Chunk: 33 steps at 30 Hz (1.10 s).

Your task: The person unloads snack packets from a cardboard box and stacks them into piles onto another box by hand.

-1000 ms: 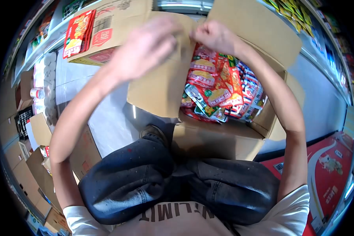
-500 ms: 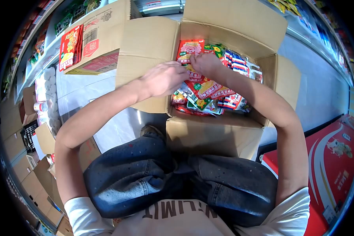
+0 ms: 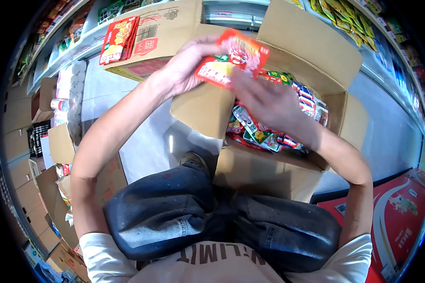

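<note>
My left hand (image 3: 186,66) grips a red snack packet (image 3: 243,54) by its left side, with fingers closed on it. The packet is raised above the left flap of an open cardboard box (image 3: 269,172) and tilts to the right. My right hand (image 3: 274,101) is smeared by motion over the box, its fingertips at the packet's lower right edge; whether they grip it is not clear. Beneath, several colourful snack packets (image 3: 259,136) lie jumbled in the box, partly hidden by my right hand and forearm.
A stack of red packets (image 3: 119,40) lies on a closed carton (image 3: 167,30) at the back left. Shelves with yellow bags (image 3: 344,21) run along the back right. A red printed box (image 3: 401,221) stands at my right. Opened cartons (image 3: 61,146) are at the left.
Both hands have come up out of the box area, and a red packet is now lifted in my left hand. The view has shifted, so the box appears further right and lower.
</note>
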{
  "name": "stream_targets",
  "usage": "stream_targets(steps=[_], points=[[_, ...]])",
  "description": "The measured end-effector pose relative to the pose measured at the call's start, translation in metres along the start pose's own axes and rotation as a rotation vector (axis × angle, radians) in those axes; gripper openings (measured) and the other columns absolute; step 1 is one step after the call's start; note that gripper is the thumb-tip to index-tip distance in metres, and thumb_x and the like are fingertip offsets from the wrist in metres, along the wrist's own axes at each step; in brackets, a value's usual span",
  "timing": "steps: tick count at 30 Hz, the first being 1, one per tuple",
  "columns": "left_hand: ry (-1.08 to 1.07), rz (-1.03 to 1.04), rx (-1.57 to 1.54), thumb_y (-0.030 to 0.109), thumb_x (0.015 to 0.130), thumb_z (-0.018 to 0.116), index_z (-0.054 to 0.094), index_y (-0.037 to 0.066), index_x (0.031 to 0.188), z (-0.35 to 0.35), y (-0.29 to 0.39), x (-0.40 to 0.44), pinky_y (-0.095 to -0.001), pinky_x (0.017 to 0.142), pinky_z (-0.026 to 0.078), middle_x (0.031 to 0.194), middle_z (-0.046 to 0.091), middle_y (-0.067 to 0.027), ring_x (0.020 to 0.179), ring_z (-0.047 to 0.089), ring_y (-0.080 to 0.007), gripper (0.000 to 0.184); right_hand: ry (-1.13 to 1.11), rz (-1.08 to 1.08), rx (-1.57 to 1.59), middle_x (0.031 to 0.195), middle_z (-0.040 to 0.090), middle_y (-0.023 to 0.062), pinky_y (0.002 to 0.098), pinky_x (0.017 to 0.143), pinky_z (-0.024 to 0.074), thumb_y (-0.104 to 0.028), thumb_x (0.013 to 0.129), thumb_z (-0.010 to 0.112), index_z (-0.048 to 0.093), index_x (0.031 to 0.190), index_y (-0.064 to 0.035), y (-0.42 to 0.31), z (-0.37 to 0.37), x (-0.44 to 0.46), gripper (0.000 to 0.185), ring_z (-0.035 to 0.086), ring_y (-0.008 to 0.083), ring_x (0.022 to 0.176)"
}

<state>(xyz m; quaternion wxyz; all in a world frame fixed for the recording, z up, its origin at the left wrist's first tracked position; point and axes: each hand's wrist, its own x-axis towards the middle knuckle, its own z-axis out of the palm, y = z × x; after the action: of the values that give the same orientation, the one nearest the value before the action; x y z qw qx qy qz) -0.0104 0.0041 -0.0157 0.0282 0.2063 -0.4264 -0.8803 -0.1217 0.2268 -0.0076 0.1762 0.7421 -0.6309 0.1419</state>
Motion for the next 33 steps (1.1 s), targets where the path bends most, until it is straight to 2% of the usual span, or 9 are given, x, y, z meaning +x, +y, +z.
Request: stream_targets(steps=[1,4,8,12,18,20,23,26,33], points=[[0.014,0.049,0.111,-0.003,0.096,0.066,0.045,-0.001,0.142,-0.001,0.011,-0.006,-0.0386,0.089,0.066,0.124,0.070,-0.0234,0.106,0.075,-0.0253,0.051,-0.023,-0.069,-0.046,0.134,0.068,0.0060,0.0275,0.062,0.0610,-0.010,0.086,0.066,0.065,0.133,-0.0087,-0.007,0.004,0.006,0.047,0.070,0.0201,0.088],[0.115,0.192,0.191,-0.003,0.097,0.065,0.047,0.003,0.141,-0.012,0.025,-0.016,-0.0382,0.089,0.066,0.121,0.072,-0.0190,0.101,0.076,-0.0239,0.048,0.023,-0.122,-0.082,0.139,0.063,0.0032,0.0252,0.048,0.0560,-0.016,0.085,0.068,0.065,0.129,-0.0098,-0.004,0.027,0.029,0.044,0.067,0.0171,0.092],[0.413,0.303,0.335,0.003,0.096,0.071,0.051,0.003,0.137,-0.066,0.042,-0.033,-0.0338,0.078,0.064,0.116,0.073,-0.0112,0.099,0.074,-0.0181,0.046,0.141,-0.121,-0.019,0.144,0.060,0.0055,0.0275,0.058,0.0614,-0.014,0.088,0.065,0.066,0.132,-0.0103,-0.003,0.072,0.078,0.044,0.068,0.0241,0.108],[0.679,0.383,0.581,0.009,0.093,0.076,0.039,-0.005,0.153,-0.111,0.056,-0.052,-0.0297,0.082,0.060,0.120,0.068,-0.0148,0.103,0.070,-0.0174,0.072,0.069,-0.179,0.137,0.147,0.058,0.0071,0.0293,0.073,0.0648,-0.013,0.091,0.063,0.067,0.133,-0.0092,-0.013,0.109,0.131,0.043,0.062,0.0230,0.123],[1.057,0.551,1.372,0.026,0.087,0.070,0.055,-0.010,0.137,-0.187,0.122,-0.065,-0.0464,0.101,0.052,0.122,0.069,-0.0307,0.113,0.068,-0.0445,0.063,0.248,-0.100,0.295,0.128,0.064,0.0140,0.0385,0.076,0.0660,-0.009,0.089,0.063,0.064,0.110,-0.0007,-0.050,0.162,0.246,0.023,0.066,0.0301,0.113],[1.090,0.664,1.634,0.028,0.088,0.069,0.054,-0.009,0.138,-0.233,0.132,-0.059,-0.0486,0.103,0.051,0.124,0.067,-0.0318,0.115,0.066,-0.0453,0.063,0.203,-0.051,0.313,0.127,0.064,0.0152,0.0410,0.079,0.0654,-0.008,0.089,0.063,0.064,0.109,0.0001,-0.060,0.178,0.271,0.022,0.066,0.0319,0.114],[0.879,0.418,1.582,0.032,0.096,0.063,0.051,-0.004,0.146,-0.263,0.120,-0.058,-0.0469,0.111,0.045,0.137,0.061,-0.0303,0.129,0.058,-0.0440,0.063,-0.014,0.015,0.289,0.138,0.061,0.0146,0.0457,0.089,0.0629,-0.006,0.088,0.063,0.063,0.119,0.0003,-0.072,0.192,0.285,0.032,0.063,0.0351,0.122],[0.806,0.580,1.519,0.031,0.108,0.051,0.048,-0.003,0.150,-0.285,0.093,-0.052,-0.0443,0.121,0.037,0.150,0.051,-0.0308,0.144,0.045,-0.0450,0.055,-0.044,0.050,0.244,0.145,0.056,0.0171,0.0484,0.096,0.0605,-0.004,0.086,0.064,0.060,0.130,-0.0007,-0.080,0.206,0.285,0.044,0.060,0.0400,0.129],[0.739,0.525,1.637,0.038,0.108,0.049,0.049,-0.001,0.150,-0.285,0.100,-0.055,-0.0492,0.120,0.036,0.148,0.052,-0.0329,0.143,0.043,-0.0498,0.058,-0.056,0.011,0.228,0.148,0.053,0.0209,0.0495,0.098,0.0591,-0.010,0.089,0.065,0.056,0.138,-0.0012,-0.067,0.171,0.258,0.050,0.061,0.0431,0.127]])
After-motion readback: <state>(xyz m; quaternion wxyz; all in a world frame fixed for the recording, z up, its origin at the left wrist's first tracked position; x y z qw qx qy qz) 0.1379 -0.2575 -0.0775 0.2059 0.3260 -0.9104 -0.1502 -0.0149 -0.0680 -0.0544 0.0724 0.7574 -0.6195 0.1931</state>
